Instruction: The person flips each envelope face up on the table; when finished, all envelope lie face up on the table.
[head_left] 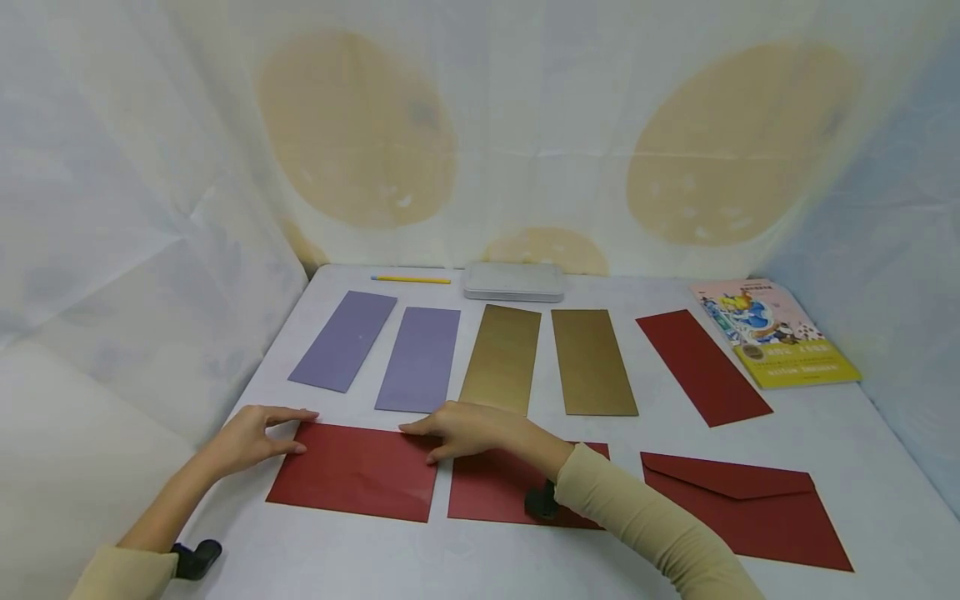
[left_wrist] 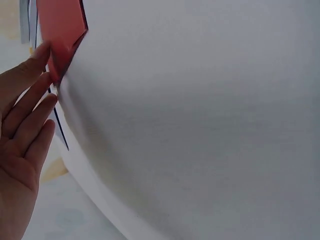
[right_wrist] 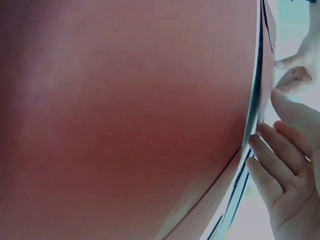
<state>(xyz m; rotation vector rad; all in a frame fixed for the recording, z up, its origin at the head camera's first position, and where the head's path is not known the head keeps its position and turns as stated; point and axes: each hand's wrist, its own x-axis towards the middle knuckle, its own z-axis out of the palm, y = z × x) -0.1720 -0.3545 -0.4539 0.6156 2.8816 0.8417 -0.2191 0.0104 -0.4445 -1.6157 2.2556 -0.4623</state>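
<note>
In the head view, a red envelope (head_left: 352, 473) lies flat at the front left, its long side running left to right. My left hand (head_left: 243, 442) is at its upper left corner, thumb and fingers spread apart and touching its edges; the left wrist view shows those fingers (left_wrist: 37, 107) nearly straight. At the envelope's right end, my right hand (head_left: 472, 429) touches it with fingertips and thumb. In the right wrist view the fingers (right_wrist: 275, 167) look relaxed. Under the right forearm lies a second red envelope (head_left: 487, 492), partly hidden.
Behind stand two lilac envelopes (head_left: 345, 340), two gold envelopes (head_left: 595, 362) and a narrow red envelope (head_left: 703, 367), all lying flat. A red envelope with its flap showing (head_left: 750, 512) is at the front right. Farther off are a pencil (head_left: 412, 280), a grey case (head_left: 513, 282) and a book (head_left: 776, 333).
</note>
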